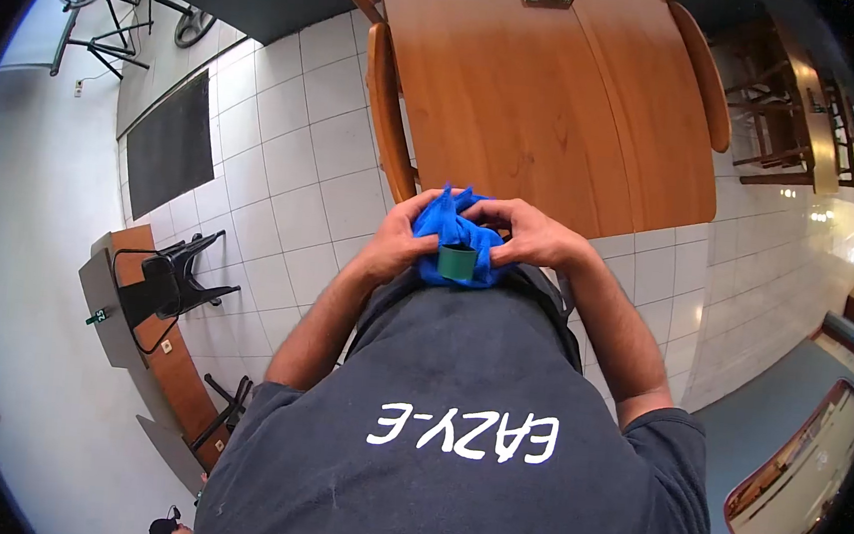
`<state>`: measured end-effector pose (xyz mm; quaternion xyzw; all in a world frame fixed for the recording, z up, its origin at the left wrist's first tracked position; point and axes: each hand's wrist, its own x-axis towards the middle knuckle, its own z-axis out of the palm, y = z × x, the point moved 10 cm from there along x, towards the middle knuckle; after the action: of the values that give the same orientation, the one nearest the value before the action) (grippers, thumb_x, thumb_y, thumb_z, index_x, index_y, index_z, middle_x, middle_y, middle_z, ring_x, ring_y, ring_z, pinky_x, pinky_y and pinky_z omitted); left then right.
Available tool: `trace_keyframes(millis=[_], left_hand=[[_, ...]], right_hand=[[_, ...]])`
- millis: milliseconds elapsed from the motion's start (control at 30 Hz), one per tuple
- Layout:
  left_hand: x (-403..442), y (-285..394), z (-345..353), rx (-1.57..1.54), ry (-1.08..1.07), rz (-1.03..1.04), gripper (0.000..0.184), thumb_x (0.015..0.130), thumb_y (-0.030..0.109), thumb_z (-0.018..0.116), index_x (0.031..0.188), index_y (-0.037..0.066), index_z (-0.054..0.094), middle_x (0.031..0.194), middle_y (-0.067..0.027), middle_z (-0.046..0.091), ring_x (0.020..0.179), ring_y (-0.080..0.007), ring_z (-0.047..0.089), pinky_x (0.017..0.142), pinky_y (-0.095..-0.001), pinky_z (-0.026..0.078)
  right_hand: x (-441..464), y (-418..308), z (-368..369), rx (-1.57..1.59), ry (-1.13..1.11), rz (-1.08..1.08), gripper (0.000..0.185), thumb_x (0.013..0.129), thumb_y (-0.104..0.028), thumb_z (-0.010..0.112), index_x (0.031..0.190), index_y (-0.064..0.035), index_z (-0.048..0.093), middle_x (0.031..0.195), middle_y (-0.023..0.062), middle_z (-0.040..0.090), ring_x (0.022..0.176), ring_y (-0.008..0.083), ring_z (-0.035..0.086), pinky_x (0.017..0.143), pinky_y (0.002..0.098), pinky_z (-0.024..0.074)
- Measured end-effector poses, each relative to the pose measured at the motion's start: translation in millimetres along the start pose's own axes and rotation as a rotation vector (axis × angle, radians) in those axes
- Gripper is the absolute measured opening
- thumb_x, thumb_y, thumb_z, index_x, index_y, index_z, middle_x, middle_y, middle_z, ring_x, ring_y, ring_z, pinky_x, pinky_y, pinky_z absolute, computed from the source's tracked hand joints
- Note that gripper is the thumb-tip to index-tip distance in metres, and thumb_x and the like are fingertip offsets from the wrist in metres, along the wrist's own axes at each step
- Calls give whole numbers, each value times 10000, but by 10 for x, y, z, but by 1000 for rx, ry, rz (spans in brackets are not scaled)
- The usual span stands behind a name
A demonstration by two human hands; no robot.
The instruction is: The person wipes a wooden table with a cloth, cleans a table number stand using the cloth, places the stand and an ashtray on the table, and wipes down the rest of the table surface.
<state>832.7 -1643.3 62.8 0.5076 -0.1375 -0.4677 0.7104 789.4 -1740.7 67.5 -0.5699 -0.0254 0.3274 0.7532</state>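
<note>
Both hands are closed on a blue cloth (434, 229): the left hand (395, 242) takes it from one side and the right hand (532, 237) from the other, with the thumbs turned inward. In the folds sits a green cylinder (456, 262), between the two thumbs; whether a fingertip touches it, I cannot tell. The bundle is held in front of the dark T-shirt (457, 390), near the end of the wooden table (548, 126). I would judge the cloth to be light, very soft and not fragile, so it is better to gather a full fold than to pinch one edge. The cylinder seems stiffer and perhaps smooth, so its side wall is the safer place to hold. In look, the cloth is bright blue, crumpled, with peaks standing up; the cylinder is short, plain green, with a dark opening upward.
</note>
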Motion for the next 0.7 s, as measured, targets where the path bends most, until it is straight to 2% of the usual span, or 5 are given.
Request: trace_keyframes(millis=[100,200,267,500,700], left_hand=[[58,-203,-103,131,153,-172,571,862,110,686,1384,11,478,1275,-66,591,1165,-138,554,1020,-307,436],[62,-193,-92,120,82,-151,628,837,108,709,1405,18,457,1312,-60,567,1189,-143,543,1033,-311,426],[-24,-73,12,-118,-47,-119,686,810,112,728,1423,22,435,1332,-65,555,1208,-152,532,1049,-312,413],[-117,-49,131,57,-56,-125,1009,647,92,751,1518,43,245,1488,-99,380,1357,-191,395,1142,-341,321],[-66,-30,136,152,-75,-85,974,654,63,745,1508,43,279,1452,-98,430,1325,-194,438,1138,-340,328]], right_hand=[[54,162,-59,-74,72,88,507,771,-95,699,1254,-24,564,1198,57,598,1123,137,534,1010,306,411],[-43,133,-36,-35,23,48,514,786,-119,689,1269,-39,532,1187,48,585,1127,133,518,1008,290,398],[-81,108,-46,-21,2,44,513,789,-118,679,1273,-43,528,1195,46,580,1126,130,515,1002,286,399],[-60,212,-41,120,11,51,440,826,-74,605,1261,-53,542,1144,-5,600,1071,73,530,937,244,427],[4,244,-68,52,8,49,427,883,-76,579,1308,-54,546,1135,-20,617,1064,63,537,935,239,433]])
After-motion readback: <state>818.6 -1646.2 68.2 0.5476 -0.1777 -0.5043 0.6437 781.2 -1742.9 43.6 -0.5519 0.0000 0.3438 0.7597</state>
